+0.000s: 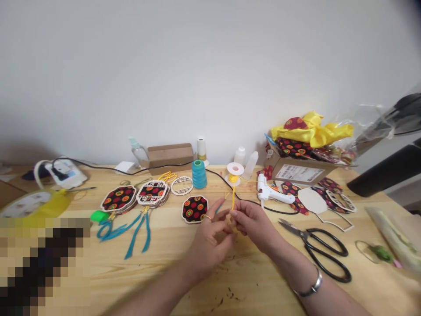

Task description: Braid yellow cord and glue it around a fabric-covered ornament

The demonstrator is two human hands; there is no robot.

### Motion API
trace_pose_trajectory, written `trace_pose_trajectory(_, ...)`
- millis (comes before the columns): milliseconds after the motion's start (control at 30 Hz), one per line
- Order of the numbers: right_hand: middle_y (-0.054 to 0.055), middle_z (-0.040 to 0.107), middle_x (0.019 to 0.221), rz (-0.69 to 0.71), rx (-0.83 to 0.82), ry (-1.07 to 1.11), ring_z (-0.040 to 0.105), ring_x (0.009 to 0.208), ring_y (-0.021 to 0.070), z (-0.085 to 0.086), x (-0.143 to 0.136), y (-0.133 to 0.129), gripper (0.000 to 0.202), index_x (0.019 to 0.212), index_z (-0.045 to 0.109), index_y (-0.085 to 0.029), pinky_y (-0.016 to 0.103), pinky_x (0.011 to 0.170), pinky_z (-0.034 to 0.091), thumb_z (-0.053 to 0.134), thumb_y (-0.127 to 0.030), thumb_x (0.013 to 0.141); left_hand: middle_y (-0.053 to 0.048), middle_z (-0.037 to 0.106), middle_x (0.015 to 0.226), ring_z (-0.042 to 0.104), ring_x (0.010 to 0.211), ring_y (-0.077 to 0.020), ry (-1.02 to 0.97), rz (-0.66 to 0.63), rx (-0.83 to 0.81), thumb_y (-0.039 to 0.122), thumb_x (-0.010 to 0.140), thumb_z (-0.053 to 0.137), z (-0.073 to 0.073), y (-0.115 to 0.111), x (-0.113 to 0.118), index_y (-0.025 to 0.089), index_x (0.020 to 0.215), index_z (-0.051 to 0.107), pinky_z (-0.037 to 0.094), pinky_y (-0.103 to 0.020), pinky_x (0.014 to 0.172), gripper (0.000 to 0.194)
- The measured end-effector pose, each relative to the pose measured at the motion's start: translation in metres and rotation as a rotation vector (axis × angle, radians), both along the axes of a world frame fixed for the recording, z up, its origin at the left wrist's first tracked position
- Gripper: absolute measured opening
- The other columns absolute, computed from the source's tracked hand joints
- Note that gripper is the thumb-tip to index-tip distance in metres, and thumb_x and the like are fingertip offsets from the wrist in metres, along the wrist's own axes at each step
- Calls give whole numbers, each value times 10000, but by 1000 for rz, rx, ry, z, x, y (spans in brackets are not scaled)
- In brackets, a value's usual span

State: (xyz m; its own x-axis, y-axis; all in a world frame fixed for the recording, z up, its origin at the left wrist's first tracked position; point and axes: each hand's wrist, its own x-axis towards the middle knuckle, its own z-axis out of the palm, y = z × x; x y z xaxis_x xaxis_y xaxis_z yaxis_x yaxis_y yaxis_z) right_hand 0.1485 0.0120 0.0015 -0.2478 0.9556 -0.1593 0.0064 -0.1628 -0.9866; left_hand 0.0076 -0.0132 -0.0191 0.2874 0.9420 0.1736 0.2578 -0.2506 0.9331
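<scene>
1. Centrally, the yellow cord drops from the white spool to both hands, over the bare tabletop's middle.
2. Thumb and fingertips of the right hand pinch it; the left hand curls at its lower end, though whether those fingers grasp it I cannot tell.
3. A black cable snakes across the table between spool and hands, crossing behind the cord.
4. Large scissors lie open just right of the right forearm; a white glue gun rests beyond that hand.
5. Past the left hand sit a patterned panel and a teal thread cone.
</scene>
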Motion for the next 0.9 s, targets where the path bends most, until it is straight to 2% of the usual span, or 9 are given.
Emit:
trace_pose_trajectory(67,-51,451,514,-8,33,-47,333,439,59,-2,0,0,130,639,460,-170,188,415,244,507,-238,739,-113,459,1262,463,1144,-255,-122,6,-85,164,732,577,3,2,0,174,718,579,345,-413,966,17)
trace_pose_trajectory(133,-50,447,515,-9,68,-95,354,458,67,-5,1,1,130,630,460,-173,191,430,268,506,-230,738,-97,555,1108,571,962,-208,-306,-13,-245,214,749,579,4,4,-1,188,836,526,440,-361,830,106)
trace_pose_trajectory(200,-50,449,518,3,110,-150,366,472,72,-9,2,1,131,623,470,-174,195,447,286,509,-223,738,-57,594,965,595,751,-142,-406,-27,-372,243,757,580,4,6,-1,197,927,481,461,-284,686,202)
trace_pose_trajectory(267,-48,457,527,14,148,-205,377,485,74,-11,3,2,122,627,491,-172,197,463,300,511,-214,740,-29,600,869,555,657,-107,-381,-32,-406,249,758,580,5,9,-2,185,953,502,425,-230,610,219)
trace_pose_trajectory(400,-44,473,545,29,184,-271,392,507,75,-12,6,3,125,624,512,-169,196,484,313,505,-205,743,-11,593,740,481,614,-94,-275,-34,-387,264,770,555,11,11,-5,150,851,630,344,-192,539,159)
trace_pose_trajectory(533,-42,481,548,38,170,-312,404,515,75,-8,7,5,141,618,521,-162,195,495,321,527,-231,741,42,463,540,341,469,-56,-250,11,-452,319,761,564,13,12,-5,149,793,672,235,-183,437,205)
trace_pose_trajectory(667,-40,477,537,54,120,-277,403,507,73,0,6,4,152,606,526,-156,190,476,314,558,-245,725,41,466,534,297,414,-31,-347,25,-554,341,724,606,11,13,-6,133,720,669,180,-180,392,217)
trace_pose_trajectory(800,-50,451,494,87,35,-164,351,445,56,6,7,3,168,594,512,-155,183,412,250,566,-260,715,27,506,556,272,395,-15,-438,-17,-676,320,692,647,10,15,-7,129,798,686,131,-174,374,222)
trace_pose_trajectory(900,-48,463,490,108,-14,-89,351,431,50,7,8,2,175,602,514,-154,180,392,230,591,-283,691,29,505,544,258,385,-7,-502,-51,-752,308,675,669,10,15,-8,129,772,682,110,-171,369,204)
